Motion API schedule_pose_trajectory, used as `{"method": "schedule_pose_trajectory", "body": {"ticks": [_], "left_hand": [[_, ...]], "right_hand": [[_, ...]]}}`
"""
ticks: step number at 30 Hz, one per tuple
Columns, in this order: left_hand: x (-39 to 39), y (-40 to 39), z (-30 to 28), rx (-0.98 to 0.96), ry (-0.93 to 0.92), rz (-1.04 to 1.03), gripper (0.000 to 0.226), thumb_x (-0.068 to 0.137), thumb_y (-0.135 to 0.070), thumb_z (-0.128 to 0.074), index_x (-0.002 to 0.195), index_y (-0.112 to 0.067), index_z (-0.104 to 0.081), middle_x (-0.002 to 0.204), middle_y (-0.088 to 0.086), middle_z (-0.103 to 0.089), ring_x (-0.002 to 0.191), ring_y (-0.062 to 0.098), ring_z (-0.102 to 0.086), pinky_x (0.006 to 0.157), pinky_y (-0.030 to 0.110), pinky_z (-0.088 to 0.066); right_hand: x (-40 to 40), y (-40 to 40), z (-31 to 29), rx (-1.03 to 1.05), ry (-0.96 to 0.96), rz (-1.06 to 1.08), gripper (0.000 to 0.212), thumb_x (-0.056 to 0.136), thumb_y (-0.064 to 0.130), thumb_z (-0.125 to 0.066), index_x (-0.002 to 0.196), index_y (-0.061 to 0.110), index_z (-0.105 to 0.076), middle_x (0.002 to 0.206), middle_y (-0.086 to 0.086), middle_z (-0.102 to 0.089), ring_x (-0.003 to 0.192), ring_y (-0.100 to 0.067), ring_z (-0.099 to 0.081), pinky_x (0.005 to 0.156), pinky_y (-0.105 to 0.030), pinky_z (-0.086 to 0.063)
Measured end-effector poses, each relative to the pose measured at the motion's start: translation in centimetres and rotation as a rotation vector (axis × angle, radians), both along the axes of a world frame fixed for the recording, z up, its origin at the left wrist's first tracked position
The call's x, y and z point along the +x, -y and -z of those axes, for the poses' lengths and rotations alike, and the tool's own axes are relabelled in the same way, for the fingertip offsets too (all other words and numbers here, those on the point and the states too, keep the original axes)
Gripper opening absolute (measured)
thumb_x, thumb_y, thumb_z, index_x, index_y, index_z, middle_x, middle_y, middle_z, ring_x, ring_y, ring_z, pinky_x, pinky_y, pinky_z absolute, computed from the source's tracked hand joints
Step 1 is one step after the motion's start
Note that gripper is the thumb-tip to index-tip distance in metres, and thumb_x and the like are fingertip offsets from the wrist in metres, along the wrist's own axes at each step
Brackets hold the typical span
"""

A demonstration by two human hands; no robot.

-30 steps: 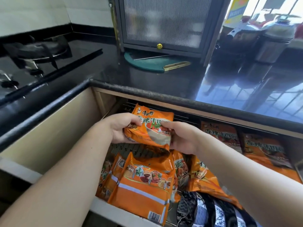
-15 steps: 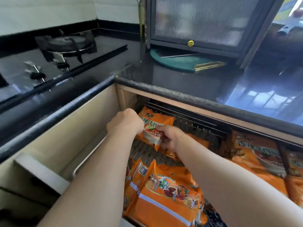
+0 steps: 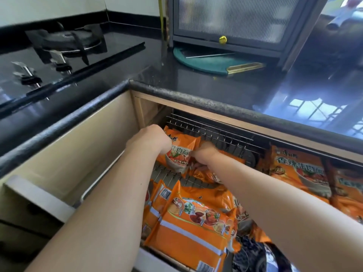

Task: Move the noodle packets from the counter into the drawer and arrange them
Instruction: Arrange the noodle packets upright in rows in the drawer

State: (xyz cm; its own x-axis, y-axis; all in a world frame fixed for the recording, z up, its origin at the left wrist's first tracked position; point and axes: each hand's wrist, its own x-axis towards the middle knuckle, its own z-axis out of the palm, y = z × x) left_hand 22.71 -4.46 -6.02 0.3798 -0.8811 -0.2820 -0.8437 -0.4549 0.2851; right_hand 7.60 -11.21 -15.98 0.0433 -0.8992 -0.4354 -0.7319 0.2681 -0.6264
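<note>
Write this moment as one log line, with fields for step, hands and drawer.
step: placing noodle packet at drawer back-left | left hand: holds packet | right hand: holds packet | drawer: open, more packets inside

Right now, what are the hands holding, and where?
Both hands hold one orange noodle packet: left hand at its left edge, right hand at its right edge.

noodle packets [image 3: 193, 218]: glossy orange plastic film, crinkled. drawer [image 3: 212, 132] basket: bright metal wire, front panel smooth matt beige. counter [image 3: 225, 91]: polished black speckled stone, mirror-glossy. hob [image 3: 64, 55]: glossy black glass, metal knobs. cabinet door [image 3: 235, 18]: ribbed translucent panel
</note>
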Motion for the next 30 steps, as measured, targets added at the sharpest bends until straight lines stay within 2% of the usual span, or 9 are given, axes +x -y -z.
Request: {"method": "schedule_pose_trajectory", "body": {"ticks": [4,8,11,13,17,19,25,28,30], "left_hand": [[-0.8,-0.3,-0.5,0.136,-0.123,0.156,0.029,0.102,-0.025,-0.055,0.122,-0.005,-0.059,0.093,0.011,-0.069,0.079,0.022,-0.068,0.070,0.034,-0.059],[-2.2,-0.9,-0.4,0.379,-0.309,0.298,0.032,0.099,-0.029,-0.061,0.122,-0.009,-0.069,0.103,0.003,-0.077,0.090,0.020,-0.076,0.078,0.034,-0.064],[-2.7,-1.6,-0.8,0.404,-0.276,0.401,0.030,0.101,-0.028,-0.060,0.126,-0.012,-0.067,0.103,0.002,-0.076,0.090,0.019,-0.076,0.081,0.035,-0.064],[-2.6,-1.8,-0.8,0.406,-0.287,0.407,0.029,0.101,-0.028,-0.062,0.124,-0.011,-0.067,0.103,0.003,-0.076,0.090,0.020,-0.076,0.080,0.034,-0.063],[-2.8,-1.9,-0.6,0.392,-0.302,0.413,0.028,0.102,-0.028,-0.060,0.126,-0.014,-0.066,0.110,0.006,-0.075,0.097,0.024,-0.075,0.082,0.035,-0.063],[-3.0,-1.9,-0.7,0.366,-0.322,0.427,0.030,0.104,-0.028,-0.057,0.131,-0.016,-0.062,0.113,0.006,-0.074,0.100,0.025,-0.074,0.082,0.034,-0.063],[-2.9,-1.4,-0.7,0.143,-0.368,0.415,0.024,0.105,-0.024,-0.051,0.124,-0.018,-0.064,0.103,0.001,-0.074,0.087,0.016,-0.074,0.069,0.029,-0.059],[-3.3,-0.8,-0.7,-0.168,-0.446,0.377,0.018,0.104,-0.025,-0.053,0.113,-0.025,-0.069,0.099,-0.004,-0.074,0.091,0.015,-0.072,0.078,0.035,-0.059],[-3.8,-0.8,-1.2,-0.321,-0.544,0.380,0.014,0.101,-0.031,-0.058,0.108,-0.030,-0.070,0.101,-0.008,-0.074,0.099,0.013,-0.070,0.091,0.041,-0.058]], "right_hand": [[-2.8,-4.4,-4.7,-0.182,0.007,-0.060,0.017,0.102,0.034,-0.058,0.101,0.018,-0.064,0.091,-0.002,-0.070,0.079,-0.015,-0.069,0.070,-0.032,-0.060],[-6.4,-12.2,-9.9,-0.148,-0.005,-0.358,0.031,0.101,0.052,-0.051,0.093,0.026,-0.064,0.089,0.000,-0.072,0.079,-0.013,-0.068,0.076,-0.033,-0.060],[-7.8,-16.1,-10.5,-0.088,-0.256,-0.681,0.055,0.092,0.071,-0.049,0.124,0.027,-0.061,0.106,0.005,-0.068,0.092,-0.014,-0.066,0.084,-0.037,-0.058],[-7.7,-17.2,-9.0,-0.121,-0.366,-0.773,0.068,0.088,0.070,-0.058,0.142,0.028,-0.048,0.117,0.005,-0.055,0.101,-0.019,-0.058,0.089,-0.038,-0.053],[-7.1,-17.1,-6.3,-0.212,-0.335,-0.657,0.063,0.085,0.055,-0.070,0.136,0.024,-0.051,0.117,0.001,-0.050,0.104,-0.021,-0.051,0.088,-0.036,-0.050],[-6.8,-17.0,-6.2,-0.199,-0.311,-0.623,0.055,0.086,0.049,-0.072,0.128,0.023,-0.048,0.113,0.002,-0.053,0.098,-0.020,-0.054,0.077,-0.033,-0.049],[-7.4,-17.0,-8.3,-0.114,-0.143,-0.583,0.058,0.087,0.044,-0.075,0.133,0.027,-0.046,0.115,0.004,-0.068,0.090,-0.016,-0.067,0.074,-0.032,-0.059],[-10.2,-14.8,-11.0,0.035,0.189,-0.170,0.037,0.088,0.037,-0.077,0.117,0.020,-0.061,0.099,0.002,-0.077,0.082,-0.016,-0.076,0.069,-0.031,-0.062],[-12.2,-12.9,-12.4,0.224,0.431,0.119,0.038,0.089,0.032,-0.077,0.118,0.012,-0.062,0.096,-0.007,-0.080,0.085,-0.023,-0.078,0.084,-0.042,-0.063]]}}
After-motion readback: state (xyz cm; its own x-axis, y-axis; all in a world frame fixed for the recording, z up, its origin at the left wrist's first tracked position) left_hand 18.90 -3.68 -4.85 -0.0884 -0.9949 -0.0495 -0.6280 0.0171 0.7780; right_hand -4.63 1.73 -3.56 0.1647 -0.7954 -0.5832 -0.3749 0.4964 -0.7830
